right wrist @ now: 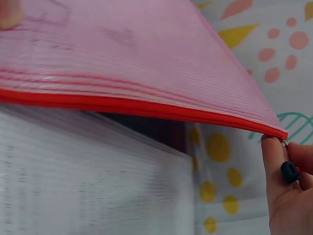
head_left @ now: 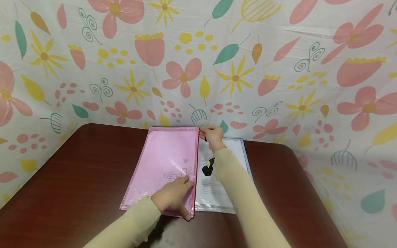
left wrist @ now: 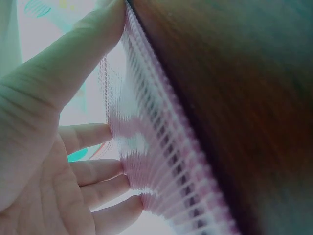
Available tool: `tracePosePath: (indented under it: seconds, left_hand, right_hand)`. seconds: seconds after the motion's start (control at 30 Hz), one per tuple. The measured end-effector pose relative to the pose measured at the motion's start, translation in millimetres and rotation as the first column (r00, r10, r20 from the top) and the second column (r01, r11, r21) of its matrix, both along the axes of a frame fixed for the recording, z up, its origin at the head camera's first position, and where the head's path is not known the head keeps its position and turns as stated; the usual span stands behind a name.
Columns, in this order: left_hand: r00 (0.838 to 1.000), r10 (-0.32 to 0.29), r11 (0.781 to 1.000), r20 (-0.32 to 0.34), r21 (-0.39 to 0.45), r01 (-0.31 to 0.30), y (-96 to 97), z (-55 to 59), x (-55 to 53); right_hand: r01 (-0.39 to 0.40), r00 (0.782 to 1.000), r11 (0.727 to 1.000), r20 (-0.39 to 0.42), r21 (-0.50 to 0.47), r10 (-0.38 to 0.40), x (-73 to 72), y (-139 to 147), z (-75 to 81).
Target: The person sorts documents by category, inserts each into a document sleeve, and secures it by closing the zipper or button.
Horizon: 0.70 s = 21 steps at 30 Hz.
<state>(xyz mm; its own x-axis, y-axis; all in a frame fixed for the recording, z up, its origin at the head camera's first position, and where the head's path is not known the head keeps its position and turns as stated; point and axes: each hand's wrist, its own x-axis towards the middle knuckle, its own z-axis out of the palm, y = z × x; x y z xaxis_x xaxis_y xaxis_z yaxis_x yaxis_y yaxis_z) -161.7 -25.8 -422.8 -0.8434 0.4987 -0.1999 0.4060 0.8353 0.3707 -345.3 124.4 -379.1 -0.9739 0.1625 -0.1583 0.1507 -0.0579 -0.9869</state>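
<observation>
A pink translucent zip document pouch (head_left: pixel 164 155) with a red zipper edge (right wrist: pixel 146 108) lies on the table, printed paper showing through it. My left hand (head_left: pixel 175 194) rests on its lower right part, fingers extended on the surface and thumb at the bottom corner. The left wrist view shows those fingertips (left wrist: pixel 132 205) touching the ribbed plastic. At the upper right corner, my right hand (head_left: pixel 213 135) pinches the zipper pull (right wrist: pixel 284 143). A small dark piece (right wrist: pixel 290 172) sits against the right fingers. That corner is lifted in the right wrist view.
A white translucent pouch (head_left: pixel 214 193) with printed pages lies partly under the pink one, to its right. The dark brown table (head_left: pixel 93 165) meets a flower-patterned cloth (head_left: pixel 183 69) at the back and sides. Black gear (head_left: pixel 208 167) is on the right wrist.
</observation>
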Motion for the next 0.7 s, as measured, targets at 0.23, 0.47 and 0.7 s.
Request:
tracePosePath:
  seconds: [0.23,0.47,0.7]
  left_hand:
    - [1.000,-0.003,1.000,-0.009,0.015,0.003,-0.2,-1.2,-2.5]
    - [0.999,0.012,1.000,0.046,0.028,-0.014,-10.8,-5.4,-7.7]
    - [0.993,0.027,0.995,0.111,0.091,-0.037,-31.9,-1.6,-22.2]
  right_hand:
    - [-0.069,0.998,0.994,0.015,0.089,0.068,0.7,9.6,7.2]
    - [-0.257,0.966,0.887,0.120,0.383,0.227,18.5,36.1,-17.1]
    - [-0.273,0.960,0.766,0.121,0.582,0.251,34.8,75.4,-18.4]
